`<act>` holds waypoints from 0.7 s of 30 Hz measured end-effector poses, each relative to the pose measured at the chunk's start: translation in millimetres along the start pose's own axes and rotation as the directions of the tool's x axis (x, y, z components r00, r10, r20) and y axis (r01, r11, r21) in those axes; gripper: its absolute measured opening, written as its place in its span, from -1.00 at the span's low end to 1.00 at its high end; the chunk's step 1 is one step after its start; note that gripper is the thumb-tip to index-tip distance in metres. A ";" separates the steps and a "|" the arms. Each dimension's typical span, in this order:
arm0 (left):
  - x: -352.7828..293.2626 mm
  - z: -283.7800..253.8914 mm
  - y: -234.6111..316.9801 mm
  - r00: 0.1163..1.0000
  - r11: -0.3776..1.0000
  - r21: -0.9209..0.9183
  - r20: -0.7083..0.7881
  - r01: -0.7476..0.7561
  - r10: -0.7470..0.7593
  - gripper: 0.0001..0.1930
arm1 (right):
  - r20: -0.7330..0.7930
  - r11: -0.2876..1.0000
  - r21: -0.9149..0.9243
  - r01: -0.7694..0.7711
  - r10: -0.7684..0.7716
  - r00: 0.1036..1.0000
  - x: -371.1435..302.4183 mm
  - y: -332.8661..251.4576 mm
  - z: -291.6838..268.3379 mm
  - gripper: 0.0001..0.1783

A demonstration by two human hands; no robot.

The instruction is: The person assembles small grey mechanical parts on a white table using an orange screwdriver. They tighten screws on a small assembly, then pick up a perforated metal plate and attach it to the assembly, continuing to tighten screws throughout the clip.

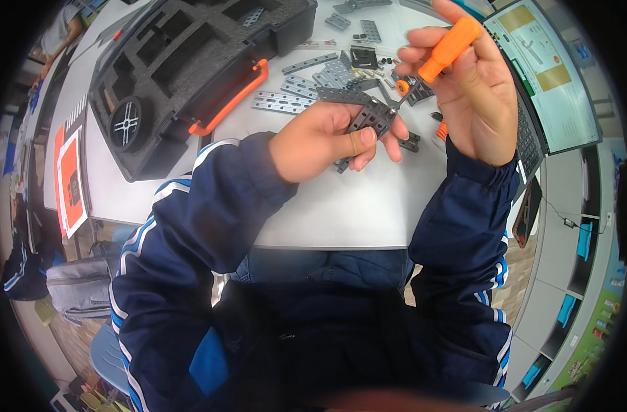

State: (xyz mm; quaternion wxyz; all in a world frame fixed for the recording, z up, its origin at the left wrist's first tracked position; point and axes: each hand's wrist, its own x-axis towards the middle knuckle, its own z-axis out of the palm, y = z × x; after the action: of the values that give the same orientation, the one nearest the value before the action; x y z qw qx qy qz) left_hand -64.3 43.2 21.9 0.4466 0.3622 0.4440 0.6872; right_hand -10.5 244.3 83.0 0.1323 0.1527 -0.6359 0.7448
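Observation:
My left hand [313, 137] is closed round a dark grey perforated bracket assembly [374, 119], with the thumb pressed on its near side. My right hand [479, 99] grips an orange-handled screwdriver [451, 49] between thumb and fingers. The screwdriver's thin shaft slants down to the assembly's upper right corner, where the tip seems to meet a fastener. A small orange ring [402, 87] shows beside the shaft. Several grey perforated metal plates [283, 101] lie on the table just beyond my left hand.
An open black case [189, 75] with cut foam and an orange handle [231, 103] stands at the left, a black wheel [126, 123] in it. An open laptop [543, 75] sits at the right. Orange-and-white booklets [71, 182] lie by the table's left edge [100, 199].

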 end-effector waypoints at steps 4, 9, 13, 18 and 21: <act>-0.4 -0.1 -0.3 1.000 1.000 -0.014 0.005 -0.007 0.007 -0.74 | 0.073 0.999 0.024 0.026 -0.028 0.997 2.5 2.4 -2.4 -0.54; 0.8 -1.3 -1.4 1.000 1.000 0.026 -0.018 -0.017 0.017 -0.70 | 0.033 1.000 0.017 -0.023 0.022 0.999 3.5 2.2 -4.6 -0.51; -0.1 -0.4 -0.9 1.000 1.000 0.001 -0.017 0.013 -0.013 -0.74 | -0.040 0.981 0.189 -0.033 0.041 0.998 2.0 -3.0 11.5 -0.47; -0.4 -0.3 -0.4 1.000 1.000 0.002 -0.016 0.004 -0.004 -0.75 | -0.107 0.990 0.133 0.040 -0.026 0.994 0.2 0.9 17.4 -0.48; 0.3 -1.4 -0.7 1.000 1.000 0.024 -0.023 -0.006 0.007 -0.73 | 0.004 0.998 0.043 0.037 -0.037 0.999 6.1 5.7 5.0 -0.51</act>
State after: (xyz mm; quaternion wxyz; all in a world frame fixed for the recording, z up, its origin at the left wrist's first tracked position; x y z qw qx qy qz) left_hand -65.5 43.2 20.8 0.4349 0.3609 0.4560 0.6875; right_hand -18.0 238.4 80.9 0.1412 0.1690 -0.6171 0.7555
